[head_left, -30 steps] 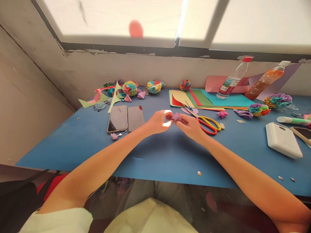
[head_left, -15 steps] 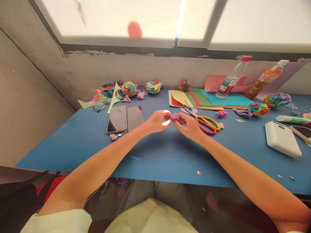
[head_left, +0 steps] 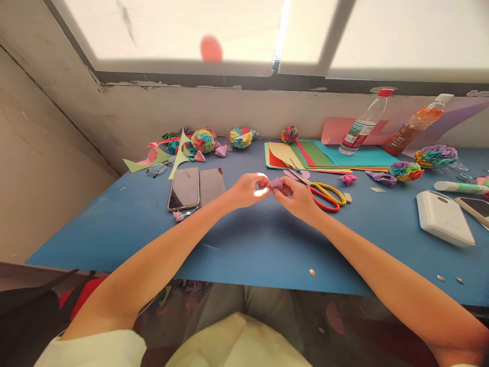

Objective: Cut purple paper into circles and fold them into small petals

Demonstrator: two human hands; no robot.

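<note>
A small piece of folded purple paper [head_left: 275, 183] is pinched between my two hands above the blue table. My left hand [head_left: 250, 190] grips its left end with thumb and fingers, and my right hand [head_left: 296, 198] has closed on the right side. Fingers cover part of the paper. Just beyond my right hand lie scissors with red and yellow handles [head_left: 324, 198], their blades pointing away to the left over a round purple paper [head_left: 297, 175]. Two phones [head_left: 184, 188] lie left of my left hand.
Coloured paper sheets [head_left: 346, 153] are stacked at the back, with a water bottle [head_left: 359, 133] and an orange drink bottle [head_left: 410, 130] standing there. Folded paper balls [head_left: 203, 140] line the wall. Eyeglasses [head_left: 157, 167] lie at left, a white power bank [head_left: 443, 218] at right.
</note>
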